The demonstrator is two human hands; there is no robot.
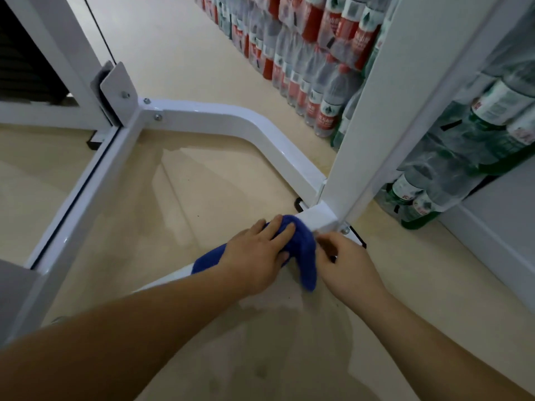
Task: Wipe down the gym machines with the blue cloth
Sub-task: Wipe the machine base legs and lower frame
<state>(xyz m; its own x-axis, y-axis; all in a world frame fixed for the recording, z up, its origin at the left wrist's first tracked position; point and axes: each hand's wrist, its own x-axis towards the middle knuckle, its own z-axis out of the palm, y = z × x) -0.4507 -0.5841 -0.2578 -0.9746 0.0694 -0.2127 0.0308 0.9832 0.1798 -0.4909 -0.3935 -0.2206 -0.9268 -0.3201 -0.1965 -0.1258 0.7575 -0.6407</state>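
The blue cloth [302,250] was a soft, fuzzy, deep-blue rag, bunched and draped over a low bar of the gym machine [260,131], just short of the corner block where a square upright post [376,125] rose from the base. One end trailed back along the bar; the other hung down toward the floor [202,192]. The left hand [257,256] lay on it with fingers stretched across the top. The right hand [344,261] curled at its right edge, the grip unclear. The machine's frame was glossy white tubing, bolted at the joints, resting on the floor.
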